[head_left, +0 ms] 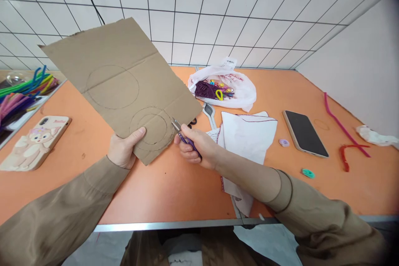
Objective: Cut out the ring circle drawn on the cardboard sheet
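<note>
A brown sheet of cardboard [121,50] is held up, tilted, above the orange table. Drawn on it are a large circle at the upper left and two circles, one inside the other, near its lower corner. My left hand [123,147] grips the lower left edge, thumb on the front face and fingers behind, mostly hidden. In my right hand [195,143] is a pair of scissors [190,143] with dark purple handles. Its blades reach the cardboard at the right side of the double circle. A slit or cut edge seems to follow the outer circle below there.
A white plastic bag [243,95] with purple yarn stands at the back. White cloth [249,137] lies right of centre, near a dark phone [305,133]. Pipe cleaners [18,99] and a cartoon-cased phone [39,141] are at left; a red pipe cleaner [344,158] lies at right.
</note>
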The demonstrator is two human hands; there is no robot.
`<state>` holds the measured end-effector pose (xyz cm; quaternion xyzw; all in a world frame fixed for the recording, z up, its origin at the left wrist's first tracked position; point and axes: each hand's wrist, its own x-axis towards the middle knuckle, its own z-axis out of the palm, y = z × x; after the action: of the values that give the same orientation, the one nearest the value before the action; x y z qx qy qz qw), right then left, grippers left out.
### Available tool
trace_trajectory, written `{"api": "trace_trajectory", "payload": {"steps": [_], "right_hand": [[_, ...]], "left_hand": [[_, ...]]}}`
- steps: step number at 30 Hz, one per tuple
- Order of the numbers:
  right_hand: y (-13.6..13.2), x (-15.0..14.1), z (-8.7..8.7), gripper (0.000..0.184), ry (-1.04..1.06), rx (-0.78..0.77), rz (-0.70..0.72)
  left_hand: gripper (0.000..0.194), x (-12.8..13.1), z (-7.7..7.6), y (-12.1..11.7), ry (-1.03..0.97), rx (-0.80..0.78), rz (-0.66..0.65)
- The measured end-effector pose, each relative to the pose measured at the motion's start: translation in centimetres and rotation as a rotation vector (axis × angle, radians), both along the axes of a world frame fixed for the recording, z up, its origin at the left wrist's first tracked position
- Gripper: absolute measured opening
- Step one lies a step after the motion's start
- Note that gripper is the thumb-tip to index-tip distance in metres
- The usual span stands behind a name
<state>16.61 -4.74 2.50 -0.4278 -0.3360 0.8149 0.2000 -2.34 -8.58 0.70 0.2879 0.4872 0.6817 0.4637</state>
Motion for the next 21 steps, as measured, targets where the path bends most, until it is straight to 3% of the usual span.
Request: {"api": "trace_trajectory", "payload": {"steps": [21], "right_hand": [[0.05,0.10,0.32,0.045,-0.130,-0.027,0.068]], "left_hand": [[0.072,0.25,0.22,-0.67,0.064,-0.007,-0.045]]}}
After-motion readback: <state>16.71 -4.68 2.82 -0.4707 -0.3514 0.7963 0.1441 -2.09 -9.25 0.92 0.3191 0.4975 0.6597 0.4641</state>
